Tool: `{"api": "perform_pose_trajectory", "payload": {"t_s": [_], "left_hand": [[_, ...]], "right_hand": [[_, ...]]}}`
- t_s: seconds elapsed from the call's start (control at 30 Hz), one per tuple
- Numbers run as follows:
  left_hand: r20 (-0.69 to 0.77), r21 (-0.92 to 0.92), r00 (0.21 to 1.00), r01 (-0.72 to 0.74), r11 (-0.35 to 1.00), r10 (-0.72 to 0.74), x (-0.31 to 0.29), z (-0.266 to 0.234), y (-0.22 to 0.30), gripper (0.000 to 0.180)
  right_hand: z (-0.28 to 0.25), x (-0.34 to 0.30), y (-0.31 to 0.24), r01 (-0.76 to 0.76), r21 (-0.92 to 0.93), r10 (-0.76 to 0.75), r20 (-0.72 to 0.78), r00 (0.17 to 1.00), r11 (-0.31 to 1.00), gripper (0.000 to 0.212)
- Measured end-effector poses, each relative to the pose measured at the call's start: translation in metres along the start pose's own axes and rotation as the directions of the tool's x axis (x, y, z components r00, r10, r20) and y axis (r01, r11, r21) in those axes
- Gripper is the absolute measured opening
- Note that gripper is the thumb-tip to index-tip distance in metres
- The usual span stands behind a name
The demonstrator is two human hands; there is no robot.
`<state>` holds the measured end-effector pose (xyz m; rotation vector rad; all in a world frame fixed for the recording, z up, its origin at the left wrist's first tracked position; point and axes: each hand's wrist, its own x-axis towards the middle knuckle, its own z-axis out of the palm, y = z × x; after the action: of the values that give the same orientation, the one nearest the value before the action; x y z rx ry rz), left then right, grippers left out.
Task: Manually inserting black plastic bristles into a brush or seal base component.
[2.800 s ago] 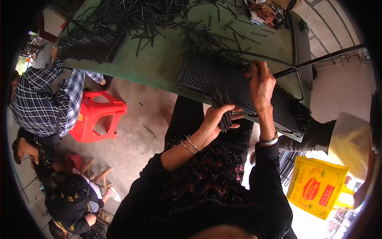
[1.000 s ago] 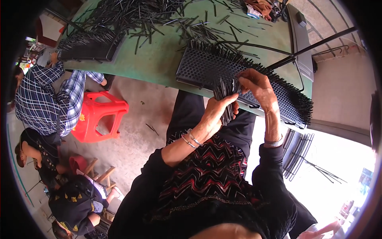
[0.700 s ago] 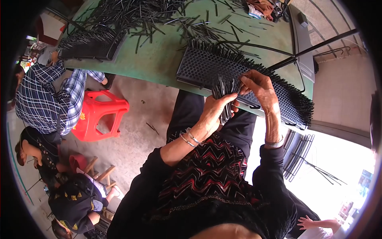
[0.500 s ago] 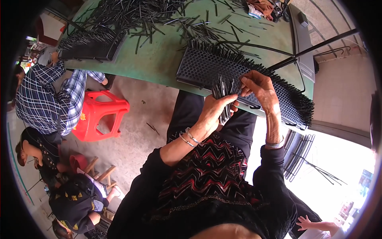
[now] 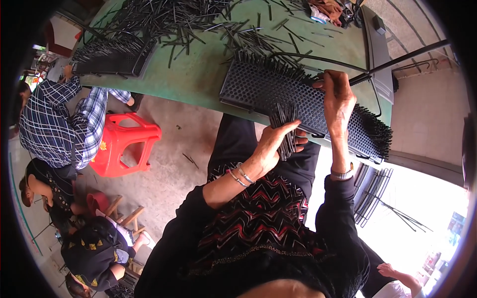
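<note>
My left hand [image 5: 278,138] is closed around a bundle of thin black sticks [image 5: 284,124] at the near edge of a dark perforated tray [image 5: 263,88]. Black sticks [image 5: 375,126] stand upright in the tray's holes along its far side and right end, while many nearer holes show bare. Above the tray, my right hand [image 5: 339,99] has its thumb and fingers pinched together by the far row of sticks. Whatever lies between those fingertips is too small to make out against the dark sticks.
Loose black sticks [image 5: 169,20] are heaped on the green table [image 5: 186,74]. A second filled tray [image 5: 112,63] stands at its left. Black metal rods [image 5: 397,58] cross beyond my right hand. A red stool [image 5: 124,141] and seated people [image 5: 52,121] are at left.
My right hand has moved from beside the bundle up and right to the tray's far row, its fingers still pinched. My left hand has shifted slightly, still gripping the bundle.
</note>
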<state>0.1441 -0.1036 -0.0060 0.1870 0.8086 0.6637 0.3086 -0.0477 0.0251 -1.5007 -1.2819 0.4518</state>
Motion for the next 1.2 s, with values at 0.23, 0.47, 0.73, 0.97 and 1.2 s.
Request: {"api": "perform_pose_trajectory", "payload": {"t_s": [0.23,0.47,0.73,0.97,1.2], "left_hand": [[-0.066,0.041,0.998,0.019,0.999,-0.016,0.002,-0.002,-0.008,0.019],[-0.006,0.117,0.992,-0.121,0.986,0.122,0.005,-0.008,-0.008,0.020],[-0.051,0.113,0.992,-0.108,0.988,0.115,0.001,0.000,-0.001,0.028],[0.016,0.124,0.995,-0.098,0.987,0.096,0.004,-0.008,0.003,0.021],[-0.017,0.123,0.999,-0.046,0.991,0.049,0.001,0.006,0.004,0.024]], "right_hand": [[0.008,0.004,0.008,0.121,-0.200,-0.121,0.010,0.993,0.972,0.008],[0.005,0.007,0.010,0.108,-0.200,-0.090,0.099,0.991,0.974,0.009],[0.011,0.007,0.022,0.407,-0.483,-0.326,0.246,0.913,0.775,0.023],[-0.012,-0.014,-0.016,-0.276,-0.013,0.244,0.512,0.824,0.961,0.032],[-0.028,-0.024,-0.005,-0.438,0.085,0.287,0.642,0.711,0.895,0.017]]}}
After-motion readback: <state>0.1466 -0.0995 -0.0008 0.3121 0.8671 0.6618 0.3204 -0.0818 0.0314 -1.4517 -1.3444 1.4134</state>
